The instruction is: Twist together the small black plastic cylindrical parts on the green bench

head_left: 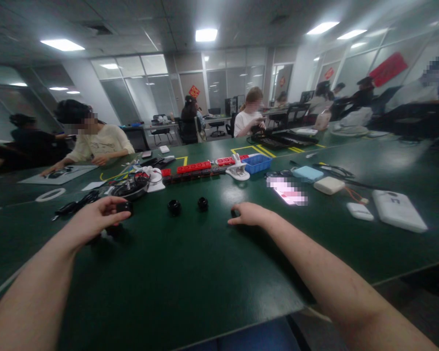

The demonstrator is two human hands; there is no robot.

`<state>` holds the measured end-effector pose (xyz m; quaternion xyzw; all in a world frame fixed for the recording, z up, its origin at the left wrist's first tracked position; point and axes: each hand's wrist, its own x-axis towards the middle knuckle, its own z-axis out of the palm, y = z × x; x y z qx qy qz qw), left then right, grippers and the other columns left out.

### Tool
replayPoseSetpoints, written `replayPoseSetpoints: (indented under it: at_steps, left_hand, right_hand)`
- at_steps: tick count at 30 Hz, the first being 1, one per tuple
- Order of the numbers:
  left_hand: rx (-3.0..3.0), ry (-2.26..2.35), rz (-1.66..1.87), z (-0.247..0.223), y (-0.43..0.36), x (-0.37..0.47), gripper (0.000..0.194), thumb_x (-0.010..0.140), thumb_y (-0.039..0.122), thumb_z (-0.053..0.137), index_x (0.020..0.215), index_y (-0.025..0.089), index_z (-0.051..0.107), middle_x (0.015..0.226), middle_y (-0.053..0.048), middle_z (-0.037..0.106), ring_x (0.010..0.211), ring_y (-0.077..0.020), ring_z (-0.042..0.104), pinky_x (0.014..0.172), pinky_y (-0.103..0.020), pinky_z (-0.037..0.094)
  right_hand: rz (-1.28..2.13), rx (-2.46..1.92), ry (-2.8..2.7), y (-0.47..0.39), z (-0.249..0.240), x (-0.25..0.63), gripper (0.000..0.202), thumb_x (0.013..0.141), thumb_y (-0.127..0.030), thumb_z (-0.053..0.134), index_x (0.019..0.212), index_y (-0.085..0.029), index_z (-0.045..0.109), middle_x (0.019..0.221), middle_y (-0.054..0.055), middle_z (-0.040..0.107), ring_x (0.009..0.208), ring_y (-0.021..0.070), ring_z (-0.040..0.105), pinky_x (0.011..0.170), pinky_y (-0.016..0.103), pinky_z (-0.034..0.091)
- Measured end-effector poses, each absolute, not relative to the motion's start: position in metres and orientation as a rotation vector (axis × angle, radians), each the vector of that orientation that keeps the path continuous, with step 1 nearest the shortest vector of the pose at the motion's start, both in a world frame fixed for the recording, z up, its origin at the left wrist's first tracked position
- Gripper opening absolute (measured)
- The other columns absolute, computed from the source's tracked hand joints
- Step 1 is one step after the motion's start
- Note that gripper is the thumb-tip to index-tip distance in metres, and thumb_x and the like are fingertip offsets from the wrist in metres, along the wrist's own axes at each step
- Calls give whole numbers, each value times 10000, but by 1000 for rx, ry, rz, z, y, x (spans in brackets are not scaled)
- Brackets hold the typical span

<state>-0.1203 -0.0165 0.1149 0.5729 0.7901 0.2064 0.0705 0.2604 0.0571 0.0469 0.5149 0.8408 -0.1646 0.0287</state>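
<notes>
My left hand [98,217] is closed, thumb and fingers pinching a small black round part [124,207] above the table. Beneath this hand other dark pieces [115,231] are partly hidden and blurred. On the right, my right hand [249,214] rests low at the green tabletop [190,282], its fingers curled around another small black round part [235,213], mostly covered by the hand. Between the hands stand two black cup-like round parts, a left one [174,207] and a slightly smaller right one [203,203].
Beyond the hands lie a row of red blocks [193,167], a white clamp stand [237,169], a blue bin [258,164] and coiled black cables [128,187]. To the right are a lit phone [287,190] and a white box [398,209]. Several people sit around.
</notes>
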Motion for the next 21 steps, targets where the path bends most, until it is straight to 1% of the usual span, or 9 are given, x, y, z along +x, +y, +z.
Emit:
replayPoseSetpoints:
  at_steps: [2, 4, 6, 8, 11, 13, 15, 18, 21]
  left_hand:
    - [1583, 2231, 914, 110, -14, -137, 550, 583, 503, 648, 1055, 270, 487, 817, 59, 646, 690, -142, 594, 549, -202, 444]
    - [1546, 2195, 1172, 101, -11, -147, 526, 606, 479, 645, 1057, 276, 465, 969, 41, 615, 788, -142, 578, 616, -206, 448]
    - [1559, 2205, 1287, 90, -8, -153, 503, 633, 446, 632, 1079, 294, 457, 1042, 35, 587, 845, -149, 563, 661, -219, 448]
    - [1568, 2300, 1231, 80, -7, -156, 505, 645, 443, 615, 1109, 318, 459, 1039, 39, 584, 825, -162, 565, 653, -242, 457]
    - [1626, 2514, 1022, 71, -8, -161, 418, 652, 473, 600, 1042, 338, 529, 985, 56, 591, 825, -188, 561, 665, -280, 465]
    - [1627, 2624, 1008, 68, -9, -166, 382, 685, 506, 565, 1024, 330, 550, 1000, 49, 590, 837, -198, 560, 663, -285, 466]
    - [1592, 2680, 1078, 66, -10, -171, 403, 710, 516, 543, 1050, 301, 545, 1008, 29, 596, 835, -202, 565, 654, -281, 470]
    - [1678, 2673, 1043, 66, -13, -174, 398, 711, 470, 566, 1036, 241, 552, 1043, 8, 590, 909, -224, 548, 743, -317, 465]
    - [1781, 2631, 986, 64, -14, -175, 422, 721, 484, 560, 1069, 244, 545, 1103, 9, 570, 1020, -227, 513, 871, -336, 411]
  right_hand:
    - [-506, 1589, 2600, 57, 46, 260, 624, 715, -591, 523, 1188, -184, 508, 1079, 107, 594, 934, 249, 566, 723, 282, 430]
    - [-505, 1592, 2602, 57, 46, 259, 624, 720, -584, 523, 1197, -183, 499, 1085, 106, 591, 936, 244, 565, 726, 277, 429]
    - [-502, 1598, 2600, 56, 46, 259, 623, 724, -577, 525, 1205, -183, 490, 1092, 106, 587, 941, 241, 563, 734, 274, 426]
    - [-497, 1607, 2595, 57, 46, 258, 617, 729, -571, 523, 1208, -183, 487, 1096, 106, 586, 949, 241, 560, 742, 272, 425]
    - [-489, 1617, 2589, 58, 46, 256, 586, 754, -549, 505, 1208, -179, 486, 1098, 109, 585, 957, 242, 558, 760, 276, 423]
    - [-483, 1616, 2592, 59, 44, 255, 559, 771, -531, 491, 1203, -177, 489, 1097, 111, 586, 957, 244, 560, 772, 283, 422]
    - [-475, 1607, 2599, 61, 42, 254, 552, 774, -524, 490, 1202, -176, 491, 1095, 115, 585, 955, 251, 562, 777, 293, 423]
    - [-456, 1606, 2606, 64, 37, 251, 532, 789, -487, 487, 1202, -152, 490, 1076, 134, 590, 943, 258, 566, 776, 308, 426]
    - [-440, 1611, 2605, 66, 34, 249, 531, 799, -489, 471, 1207, -149, 485, 1052, 135, 599, 920, 252, 574, 749, 304, 438]
